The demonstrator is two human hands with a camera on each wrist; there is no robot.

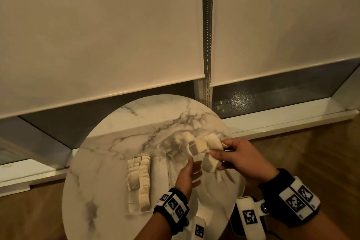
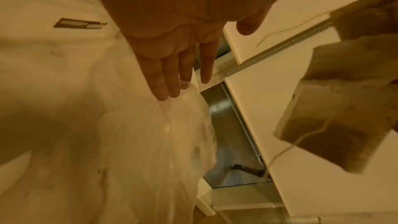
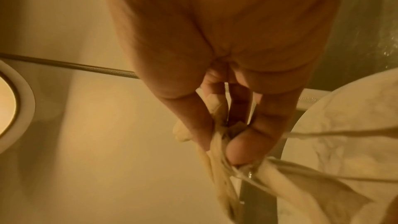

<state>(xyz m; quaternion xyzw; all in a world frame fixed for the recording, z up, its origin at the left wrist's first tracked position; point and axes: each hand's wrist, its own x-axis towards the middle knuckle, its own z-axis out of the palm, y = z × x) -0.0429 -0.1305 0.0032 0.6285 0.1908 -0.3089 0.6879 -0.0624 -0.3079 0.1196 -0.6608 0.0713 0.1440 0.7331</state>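
My right hand (image 1: 218,150) pinches a bunch of several beige tea bags (image 1: 202,148) by their tops above the right side of the round marble table (image 1: 109,161). In the right wrist view, thumb and fingers (image 3: 219,142) clamp the gathered tops while the tea bags (image 3: 290,185) fan out below. My left hand (image 1: 194,169) is flat just below the bunch, and its straight fingers (image 2: 172,81) touch a crumpled clear plastic bag (image 2: 155,142) lying on the table. The held tea bags (image 2: 327,125) hang with their strings to the right of it.
Two rows of tea bags (image 1: 139,177) lie stacked on the table's left-centre. Behind the table are a low window sill (image 1: 272,121), drawn roller blinds (image 1: 97,35) and a bead chain (image 1: 207,45). Wooden floor (image 1: 321,152) lies to the right.
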